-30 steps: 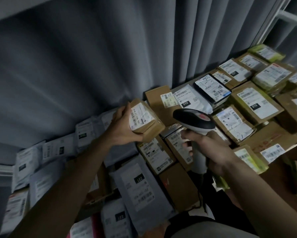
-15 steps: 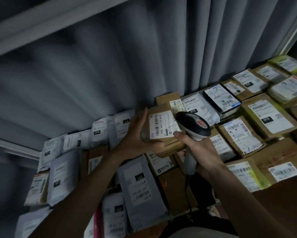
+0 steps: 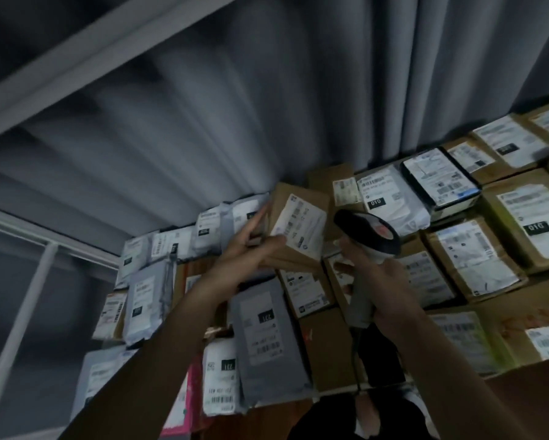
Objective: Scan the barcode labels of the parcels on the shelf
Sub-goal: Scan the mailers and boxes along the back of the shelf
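My left hand (image 3: 254, 249) holds a small brown cardboard parcel (image 3: 298, 227) raised above the shelf, its white barcode label facing up and right. Just to its right, my right hand (image 3: 381, 290) grips the grey handle of a barcode scanner (image 3: 366, 233), whose black head with a red mark sits close beside the parcel's label. Many labelled parcels lie flat on the shelf around and below both hands, among them a grey mailer bag (image 3: 266, 338) and a brown box marked 010 (image 3: 533, 217).
A grey curtain (image 3: 266, 106) hangs behind the shelf. A white shelf beam (image 3: 76, 58) crosses the upper left and a white upright post (image 3: 22, 312) stands at the left. The scanner's cable (image 3: 357, 360) hangs down over the shelf's front edge.
The view has swung to the left and blurred. My left hand has tilted the small parcel and shifted it slightly left, away from the scanner head. My right hand keeps its grip.
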